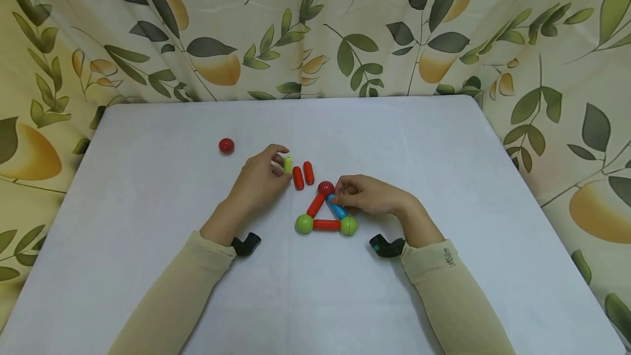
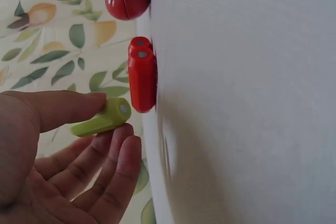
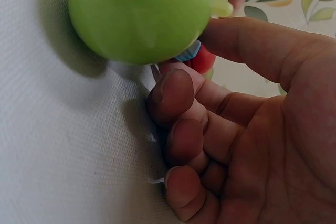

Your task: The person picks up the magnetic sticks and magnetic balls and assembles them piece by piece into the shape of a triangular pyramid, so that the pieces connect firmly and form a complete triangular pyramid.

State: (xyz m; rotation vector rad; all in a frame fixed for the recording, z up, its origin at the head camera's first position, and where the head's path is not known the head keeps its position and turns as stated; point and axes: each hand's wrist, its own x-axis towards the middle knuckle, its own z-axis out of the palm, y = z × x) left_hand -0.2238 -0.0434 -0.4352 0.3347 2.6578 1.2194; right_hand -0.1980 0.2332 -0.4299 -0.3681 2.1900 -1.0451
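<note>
Yellow-green rod [image 1: 288, 164] pinched in left hand [image 1: 258, 179], at 11 o'clock of triangle. Right hand [image 1: 367, 196] grips blue rod [image 1: 337, 208] by red ball [image 1: 326, 188]. Step: adding rod; next needs end-on contact.

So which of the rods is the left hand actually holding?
The yellow-green rod, pinched in the left hand; the two loose red rods lie untouched beside it.
</note>
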